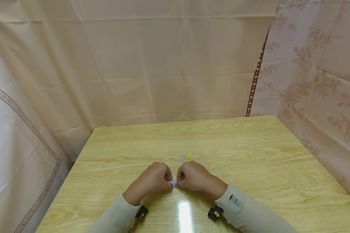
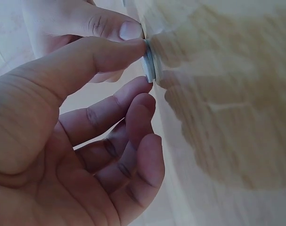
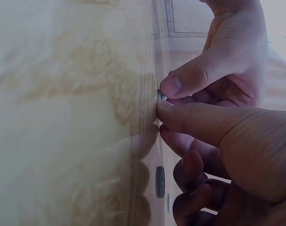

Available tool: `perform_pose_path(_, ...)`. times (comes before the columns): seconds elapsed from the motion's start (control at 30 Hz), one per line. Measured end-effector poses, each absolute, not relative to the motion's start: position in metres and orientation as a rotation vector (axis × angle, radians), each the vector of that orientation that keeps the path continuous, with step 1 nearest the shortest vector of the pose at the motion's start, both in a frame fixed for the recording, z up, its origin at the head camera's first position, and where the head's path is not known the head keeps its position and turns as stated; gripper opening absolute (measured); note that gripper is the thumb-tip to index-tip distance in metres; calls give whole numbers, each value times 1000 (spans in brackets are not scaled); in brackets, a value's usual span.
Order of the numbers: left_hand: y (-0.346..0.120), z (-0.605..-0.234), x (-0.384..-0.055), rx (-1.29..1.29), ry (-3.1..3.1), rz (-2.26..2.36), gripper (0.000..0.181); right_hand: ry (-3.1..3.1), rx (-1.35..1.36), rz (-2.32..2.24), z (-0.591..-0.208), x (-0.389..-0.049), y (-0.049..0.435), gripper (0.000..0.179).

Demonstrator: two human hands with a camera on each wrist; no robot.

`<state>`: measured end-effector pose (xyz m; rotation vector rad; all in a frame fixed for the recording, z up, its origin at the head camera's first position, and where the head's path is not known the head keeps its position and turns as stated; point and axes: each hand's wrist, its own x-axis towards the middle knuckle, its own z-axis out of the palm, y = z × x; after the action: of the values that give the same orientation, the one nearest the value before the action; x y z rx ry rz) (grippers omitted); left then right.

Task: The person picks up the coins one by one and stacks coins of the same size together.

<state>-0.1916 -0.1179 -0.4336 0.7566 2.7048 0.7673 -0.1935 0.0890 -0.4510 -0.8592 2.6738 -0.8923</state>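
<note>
Low over the near middle of the table, my left hand (image 1: 157,176) pinches a small pale grey disc (image 1: 172,183) by its edges between thumb and index finger. Seen edge-on in the left wrist view, the disc (image 2: 149,61) shows two layers; whether it is two stacked discs I cannot tell. My right hand (image 1: 196,177) meets it from the other side, thumb and index finger at the disc's edge. The right thumb (image 3: 180,113) covers part of the disc in the right wrist view. Remaining fingers of both hands are curled.
Beyond the hands lie two more discs, one left (image 1: 181,159) and one right (image 1: 201,160), flat on the wood-grain table (image 1: 128,142). Beige curtains (image 1: 163,64) hang behind the table and along its sides. Black wrist cameras sit under both sleeves.
</note>
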Motion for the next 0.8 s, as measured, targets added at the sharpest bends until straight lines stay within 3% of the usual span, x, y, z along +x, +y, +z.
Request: perform_pose_path(0.8, -118, -434, -191, 754, 2707, 764, 14, 2701, -856, -855, -451, -193, 89, 23)
